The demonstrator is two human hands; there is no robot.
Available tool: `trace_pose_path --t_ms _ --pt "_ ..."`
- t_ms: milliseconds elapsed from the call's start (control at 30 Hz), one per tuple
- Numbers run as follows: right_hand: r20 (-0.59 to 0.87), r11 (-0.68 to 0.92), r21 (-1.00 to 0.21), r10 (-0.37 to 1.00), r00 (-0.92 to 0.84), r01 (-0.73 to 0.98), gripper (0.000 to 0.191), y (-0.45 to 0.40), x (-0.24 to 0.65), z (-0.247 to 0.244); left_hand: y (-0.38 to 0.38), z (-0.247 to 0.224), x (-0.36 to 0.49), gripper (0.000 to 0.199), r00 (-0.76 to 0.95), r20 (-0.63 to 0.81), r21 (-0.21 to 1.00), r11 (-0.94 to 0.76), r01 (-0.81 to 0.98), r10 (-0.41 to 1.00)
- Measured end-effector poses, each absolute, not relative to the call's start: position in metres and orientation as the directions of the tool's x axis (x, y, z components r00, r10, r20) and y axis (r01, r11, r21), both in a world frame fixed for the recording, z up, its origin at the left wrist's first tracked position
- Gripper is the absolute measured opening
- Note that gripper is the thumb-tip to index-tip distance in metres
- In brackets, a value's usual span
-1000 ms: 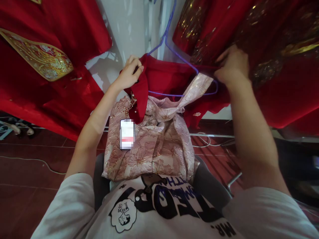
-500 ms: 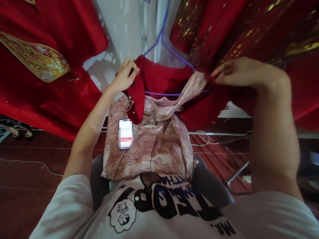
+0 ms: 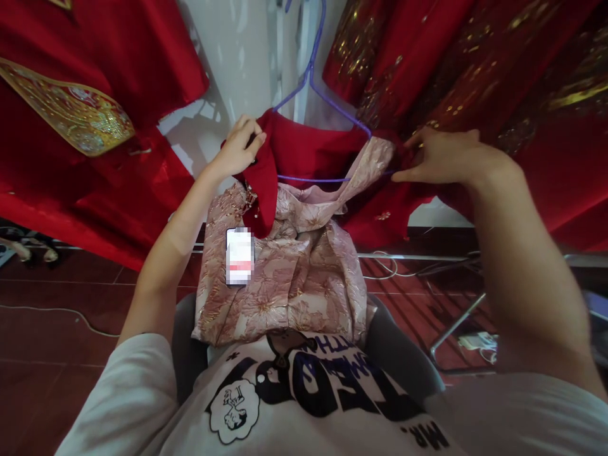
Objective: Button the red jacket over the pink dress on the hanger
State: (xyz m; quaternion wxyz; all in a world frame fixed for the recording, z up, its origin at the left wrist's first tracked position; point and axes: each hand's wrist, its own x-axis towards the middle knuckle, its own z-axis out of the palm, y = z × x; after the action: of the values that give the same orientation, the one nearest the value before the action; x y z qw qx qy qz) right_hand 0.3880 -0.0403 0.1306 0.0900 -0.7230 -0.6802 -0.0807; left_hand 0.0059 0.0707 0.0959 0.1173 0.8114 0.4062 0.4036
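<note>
A purple hanger (image 3: pixel 312 66) carries a red garment (image 3: pixel 313 149) and one strap of a pink brocade dress (image 3: pixel 285 285). The rest of the dress is spread over my lap. At the left shoulder of the hanger, my left hand (image 3: pixel 243 144) is closed on the red garment, its fingertips curled over the cloth. Beaded trim (image 3: pixel 251 199) hangs below it. My right hand (image 3: pixel 439 155) is by the hanger's right end, thumb and fingers apart against the red cloth. A phone (image 3: pixel 240 256) with a lit, blurred screen lies on the dress.
Red garments with gold embroidery (image 3: pixel 90 117) hang at the left, and sequined red ones (image 3: pixel 441 76) at the right. I sit on a grey chair (image 3: pixel 399 342). A metal stand (image 3: pixel 456 329) and white cables (image 3: pixel 387 266) are on the red tiled floor at the right.
My right hand has moved slightly down, and its thumb and fingers have spread apart. The red cloth beside it has shifted, showing a small ornament. My left hand has stayed in place.
</note>
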Motion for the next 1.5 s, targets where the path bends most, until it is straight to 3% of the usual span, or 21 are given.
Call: trace_pose_path --t_ms 100,233,433,667,867,1000,1267,1500 --pt "0.167 -0.096 0.04 0.982 0.088 0.995 0.038 -0.049 0.382 0.135 0.072 0.097 0.004 0.044 0.373 0.522 0.501 -0.63 0.593 0.767" --pt "0.193 -0.048 -0.017 0.98 0.05 0.999 0.027 -0.064 0.373 0.148 0.074 0.095 0.001 0.05 0.385 0.553 0.493 -0.663 0.563 0.739" --pt "0.418 -0.172 -0.135 0.883 0.213 0.976 0.026 -0.078 0.344 0.16 0.075 0.091 0.003 0.058 0.402 0.59 0.474 -0.703 0.53 0.701" --pt "0.507 0.049 -0.455 0.835 0.213 0.889 0.022 -0.041 0.287 0.133 0.093 0.074 0.001 0.052 0.338 0.701 0.485 -0.767 0.421 0.628" --pt "0.686 0.425 -0.533 0.723 0.08 0.731 0.045 -0.014 0.256 0.085 0.096 0.068 0.001 0.051 0.306 0.735 0.488 -0.786 0.379 0.605" --pt "0.657 0.432 -0.571 0.75 0.075 0.698 0.056 -0.028 0.27 0.063 0.095 0.068 -0.001 0.045 0.312 0.734 0.486 -0.788 0.378 0.603" --pt "0.538 0.351 -0.593 0.842 0.033 0.725 0.052 -0.068 0.345 0.064 0.092 0.07 0.0 0.041 0.308 0.709 0.499 -0.759 0.418 0.635" --pt "0.518 0.398 -0.687 0.855 0.026 0.608 0.056 -0.069 0.318 0.051 0.09 0.071 0.001 0.037 0.306 0.738 0.476 -0.786 0.395 0.601"
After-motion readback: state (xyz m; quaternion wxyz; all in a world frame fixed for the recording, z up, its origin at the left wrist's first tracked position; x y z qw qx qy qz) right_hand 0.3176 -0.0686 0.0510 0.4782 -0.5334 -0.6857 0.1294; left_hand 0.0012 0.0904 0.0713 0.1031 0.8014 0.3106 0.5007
